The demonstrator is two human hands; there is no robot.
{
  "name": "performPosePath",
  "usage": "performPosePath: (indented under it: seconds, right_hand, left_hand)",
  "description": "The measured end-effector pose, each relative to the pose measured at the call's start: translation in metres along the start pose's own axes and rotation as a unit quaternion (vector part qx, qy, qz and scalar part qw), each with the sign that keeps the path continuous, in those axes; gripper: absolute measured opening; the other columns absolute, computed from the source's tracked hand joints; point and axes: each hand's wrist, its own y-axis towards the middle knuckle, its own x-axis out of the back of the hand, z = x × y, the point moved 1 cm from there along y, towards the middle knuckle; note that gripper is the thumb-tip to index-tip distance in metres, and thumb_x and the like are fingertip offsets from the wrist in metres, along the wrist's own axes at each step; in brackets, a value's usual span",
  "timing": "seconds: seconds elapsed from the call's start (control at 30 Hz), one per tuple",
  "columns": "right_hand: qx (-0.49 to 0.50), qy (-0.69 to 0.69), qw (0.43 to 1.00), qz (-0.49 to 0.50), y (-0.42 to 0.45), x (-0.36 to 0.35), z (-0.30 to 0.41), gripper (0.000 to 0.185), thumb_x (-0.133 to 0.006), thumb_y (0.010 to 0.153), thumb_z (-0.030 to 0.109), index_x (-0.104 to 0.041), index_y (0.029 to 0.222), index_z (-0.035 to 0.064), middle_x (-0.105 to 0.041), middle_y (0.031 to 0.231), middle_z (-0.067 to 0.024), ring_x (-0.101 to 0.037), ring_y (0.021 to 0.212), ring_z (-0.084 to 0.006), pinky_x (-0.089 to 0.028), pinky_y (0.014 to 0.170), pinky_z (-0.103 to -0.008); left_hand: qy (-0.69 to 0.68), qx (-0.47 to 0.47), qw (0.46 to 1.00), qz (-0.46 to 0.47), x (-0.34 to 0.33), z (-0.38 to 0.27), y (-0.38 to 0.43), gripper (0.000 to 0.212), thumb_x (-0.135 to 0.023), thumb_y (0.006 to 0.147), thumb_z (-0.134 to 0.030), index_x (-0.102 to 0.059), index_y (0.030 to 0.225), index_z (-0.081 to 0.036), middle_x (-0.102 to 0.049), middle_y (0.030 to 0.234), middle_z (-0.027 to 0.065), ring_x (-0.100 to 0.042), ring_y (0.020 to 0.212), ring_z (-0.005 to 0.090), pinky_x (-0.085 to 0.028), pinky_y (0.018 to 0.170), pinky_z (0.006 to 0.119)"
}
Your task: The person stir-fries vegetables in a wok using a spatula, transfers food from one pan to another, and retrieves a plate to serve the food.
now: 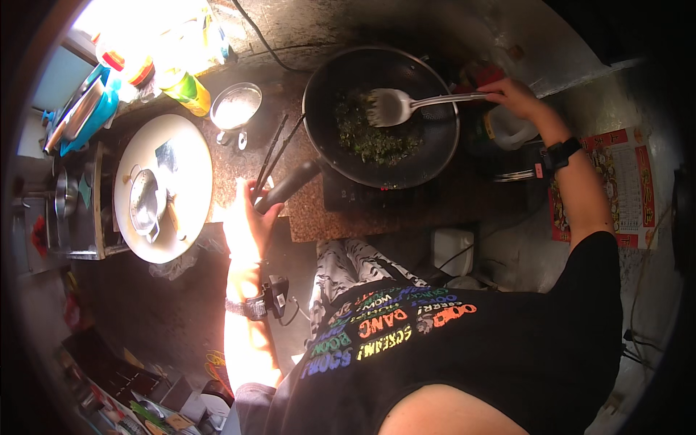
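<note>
My left hand (253, 217) grips the black handle (291, 187) of a wok (435, 130). Two dark chopsticks (272, 155) stick out from the same hand, pointing toward the wok's rim. In my right hand (511, 97) is the handle end of a metal slotted spatula (391, 107). Its blade sits inside the wok, over the chopped dark greens (380, 142), which are spread across the bottom and lower side. The wok stands on a black induction cooker (348, 197) with small red lights lit.
Left of the wok are a metal strainer or cup (236, 106) and a yellow-green container (187, 92). A round white board (190, 136) holds a small two-handled pan (144, 201) and a wooden-handled knife (175, 217). To the right are a white jug (511, 130) and a printed sheet (625, 185).
</note>
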Motion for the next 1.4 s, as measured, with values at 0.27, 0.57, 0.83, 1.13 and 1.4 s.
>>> performPosePath:
  seconds: [0.27, 0.57, 0.83, 1.13, 1.4]
  right_hand:
    - [0.04, -0.026, 0.996, -0.07, 0.027, -0.033, 0.013, 0.027, -0.062, 0.085, 0.021, -0.066, 0.11, 0.0105, -0.068, 0.096, -0.0121, -0.064, 0.09, -0.0273, -0.048, 0.079, -0.0349]
    - [-0.058, -0.124, 0.99, -0.027, -0.05, -0.021, 0.039, 0.026, -0.058, 0.088, 0.026, -0.065, 0.111, 0.017, -0.067, 0.097, -0.0103, -0.062, 0.09, -0.0299, -0.048, 0.076, -0.0378]
    - [-0.045, -0.03, 0.998, -0.037, -0.138, -0.068, 0.07, 0.025, -0.052, 0.09, 0.021, -0.062, 0.106, 0.0046, -0.065, 0.087, -0.017, -0.061, 0.084, -0.0379, -0.048, 0.071, -0.0472]
    - [-0.089, 0.146, 0.98, 0.103, -0.169, -0.095, 0.186, 0.019, -0.046, 0.09, 0.016, -0.055, 0.091, -0.0011, -0.06, 0.079, -0.0245, -0.059, 0.08, -0.0426, -0.047, 0.069, -0.0488]
    - [-0.139, -0.004, 0.99, -0.018, -0.167, -0.092, 0.164, 0.027, -0.052, 0.09, 0.022, -0.058, 0.112, 0.0076, -0.064, 0.085, -0.0182, -0.061, 0.079, -0.0395, -0.048, 0.069, -0.0474]
  left_hand:
    - [-0.023, -0.003, 1.0, -0.012, -0.005, 0.002, 0.001, 0.055, -0.079, 0.069, -0.014, -0.049, 0.114, -0.003, -0.067, 0.095, 0.0096, -0.065, 0.089, 0.0228, -0.048, 0.078, 0.031]
    - [-0.021, -0.006, 1.0, -0.013, -0.003, -0.004, 0.003, 0.053, -0.079, 0.068, -0.013, -0.05, 0.112, -0.004, -0.067, 0.092, 0.0093, -0.066, 0.085, 0.0231, -0.049, 0.074, 0.031]
    - [-0.016, -0.012, 1.0, -0.013, -0.005, -0.002, 0.004, 0.053, -0.08, 0.068, -0.014, -0.05, 0.111, -0.004, -0.068, 0.091, 0.0089, -0.066, 0.082, 0.0239, -0.049, 0.072, 0.032]
    - [-0.038, -0.03, 0.999, -0.016, -0.007, 0.003, 0.005, 0.051, -0.079, 0.069, -0.013, -0.05, 0.11, -0.003, -0.067, 0.09, 0.0117, -0.066, 0.082, 0.0256, -0.049, 0.074, 0.033]
    - [-0.069, -0.056, 0.996, -0.021, -0.009, 0.002, 0.004, 0.052, -0.078, 0.069, -0.011, -0.049, 0.11, -0.002, -0.067, 0.09, 0.0124, -0.065, 0.083, 0.0277, -0.049, 0.075, 0.034]
